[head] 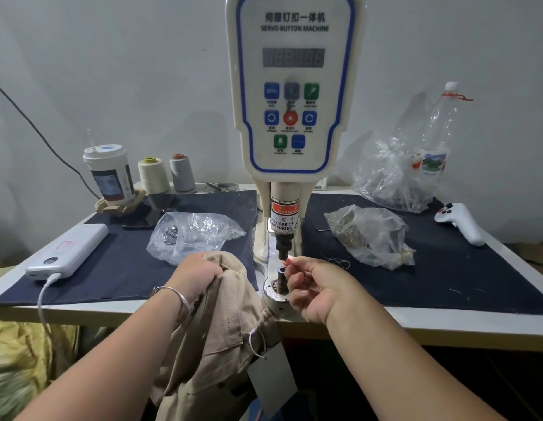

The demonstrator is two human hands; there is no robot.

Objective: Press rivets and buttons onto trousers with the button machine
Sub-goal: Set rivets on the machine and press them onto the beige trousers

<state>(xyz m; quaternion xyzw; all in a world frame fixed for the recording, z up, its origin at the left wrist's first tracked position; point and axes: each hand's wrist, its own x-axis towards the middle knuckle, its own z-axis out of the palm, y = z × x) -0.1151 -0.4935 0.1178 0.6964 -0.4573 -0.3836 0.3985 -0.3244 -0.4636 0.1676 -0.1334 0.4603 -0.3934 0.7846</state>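
The white servo button machine (294, 86) stands at the table's middle, its upper punch (283, 249) above the lower die (281, 276). My left hand (197, 276) grips a bunched part of the beige trousers (221, 338) just left of the die; the cloth hangs over the table's front edge with a grey tag (273, 378). My right hand (309, 284) is right of the die, its fingertips pinching a small piece, too small to identify, between punch and die.
Dark blue cloth (127, 262) covers the table. A plastic bag of silver buttons (191, 235) lies left of the machine, bags of brass rivets (370, 235) right. A power bank (69, 250), cup (110, 174), thread cones (167, 174), bottle (437, 138) and white controller (460, 221) stand around.
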